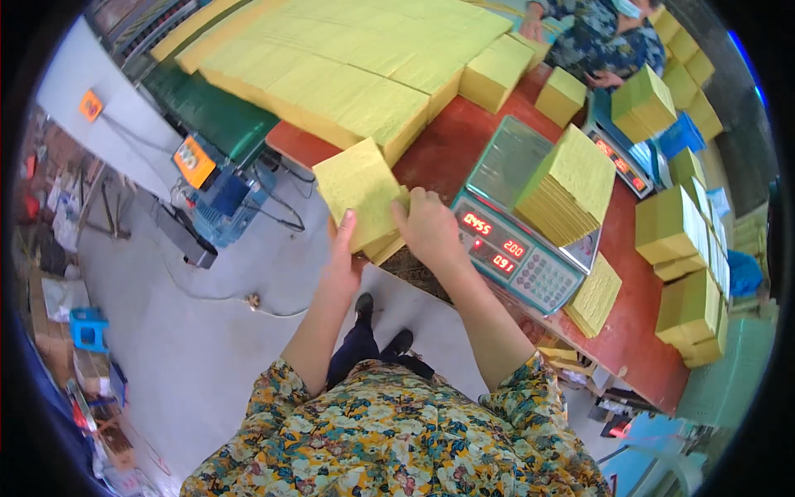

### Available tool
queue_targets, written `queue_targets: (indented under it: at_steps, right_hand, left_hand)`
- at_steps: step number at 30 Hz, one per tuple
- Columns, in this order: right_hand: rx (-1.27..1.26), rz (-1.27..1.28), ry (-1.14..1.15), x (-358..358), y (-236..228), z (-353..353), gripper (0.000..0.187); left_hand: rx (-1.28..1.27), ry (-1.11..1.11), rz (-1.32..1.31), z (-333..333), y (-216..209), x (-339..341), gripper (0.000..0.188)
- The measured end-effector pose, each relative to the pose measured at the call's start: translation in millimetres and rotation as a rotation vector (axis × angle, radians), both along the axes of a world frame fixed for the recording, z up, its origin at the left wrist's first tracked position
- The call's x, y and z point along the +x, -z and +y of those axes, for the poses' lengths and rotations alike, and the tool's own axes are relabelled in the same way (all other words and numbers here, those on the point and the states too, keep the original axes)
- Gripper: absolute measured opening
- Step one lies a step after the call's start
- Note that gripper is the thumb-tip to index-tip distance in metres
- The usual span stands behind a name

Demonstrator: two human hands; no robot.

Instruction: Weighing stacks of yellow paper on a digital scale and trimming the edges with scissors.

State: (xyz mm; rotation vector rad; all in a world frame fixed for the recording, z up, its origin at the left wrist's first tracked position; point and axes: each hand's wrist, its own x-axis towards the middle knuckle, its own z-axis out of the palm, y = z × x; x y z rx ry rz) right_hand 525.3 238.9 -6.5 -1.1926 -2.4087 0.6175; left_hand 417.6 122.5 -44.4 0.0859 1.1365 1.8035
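A squarish stack of yellow paper is tilted in front of me, just off the near edge of the red table. My left hand grips its lower left side, thumb on top and fingers hidden behind. At the stack's right edge, the curled fingers of my right hand close on the paper. More yellow sheets show below the stack, partly covered. Right of that hand stands a digital scale with a lit red display, bearing a tall yellow paper stack.
Large yellow paper blocks cover the table's far left. A low paper stack lies by the scale, and bundles line the right side of the red table. Across it, a co-worker sits near a second scale.
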Motion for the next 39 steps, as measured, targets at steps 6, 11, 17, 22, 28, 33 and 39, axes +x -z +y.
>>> queue_targets:
  at_steps: [6, 11, 17, 22, 28, 33, 39]
  right_hand:
    - [-0.173, -0.052, -0.019, 0.9, -1.1, 3.4, 0.047]
    - [-0.469, 0.366, -0.038, 49.1, 4.8, -14.6, 0.05]
    - [-0.725, 0.906, 0.099, 140.1, 7.6, -83.5, 0.064]
    - [-0.848, 1.289, 0.239, 237.0, -16.9, -108.5, 0.068]
    - [-0.799, 1.531, 0.356, 401.3, -2.2, -124.5, 0.075]
    - [-0.47, 1.312, 0.455, 539.7, -2.8, -108.2, 0.073]
    - [-0.196, 1.479, 0.47, 631.1, 6.3, -46.0, 0.055]
  left_hand:
    - [0.118, 0.085, 0.032, 5.3, 45.5, -31.1, 0.052]
    - [-0.014, 0.082, 0.071, -40.3, 19.0, -34.4, 0.064]
    - [0.009, 0.495, 0.307, -78.9, -40.1, -6.7, 0.059]
    - [0.024, 0.979, 0.309, -13.6, -80.3, 95.2, 0.058]
    - [0.184, 1.265, 0.122, 58.0, -63.8, 267.1, 0.071]
    - [0.384, 1.574, 0.471, 127.2, -63.4, 398.8, 0.064]
    - [0.638, 1.434, 0.539, 165.7, -42.5, 509.0, 0.061]
